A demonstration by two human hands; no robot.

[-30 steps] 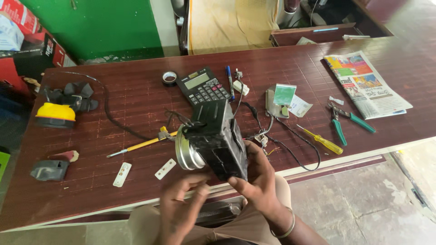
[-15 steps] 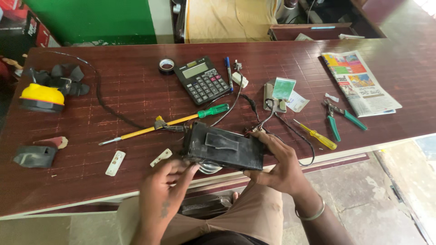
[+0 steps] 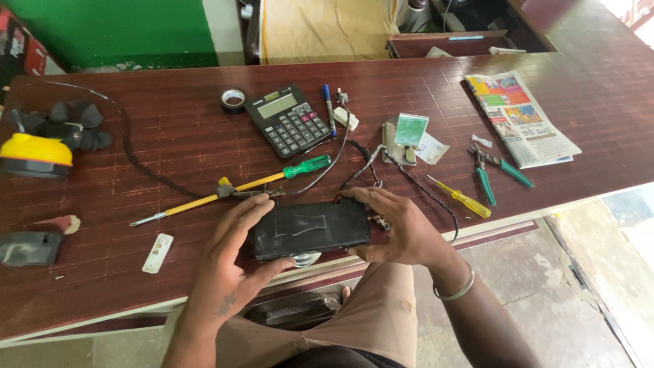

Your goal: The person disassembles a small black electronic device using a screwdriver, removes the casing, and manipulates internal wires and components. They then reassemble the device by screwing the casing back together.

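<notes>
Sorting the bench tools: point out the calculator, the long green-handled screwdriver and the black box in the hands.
calculator point(image 3: 288, 120), head view, on its keypad.
long green-handled screwdriver point(image 3: 204, 200), head view, on its yellow shaft.
black box point(image 3: 310, 229), head view, on its top face.

Single head-worn view, looks steeply down and forward over the person's lap onto a dark red table point(image 3: 170, 157). Near edge of the table runs across the lower frame, tilted slightly; far edge near the top. Both hands, left hand point(image 3: 228, 262) and right hand point(image 3: 402, 228), sit close, low centre. Green wall point(image 3: 116, 31) top left, floor point(image 3: 599, 272) lower right. No second view, so no overlap.
</notes>
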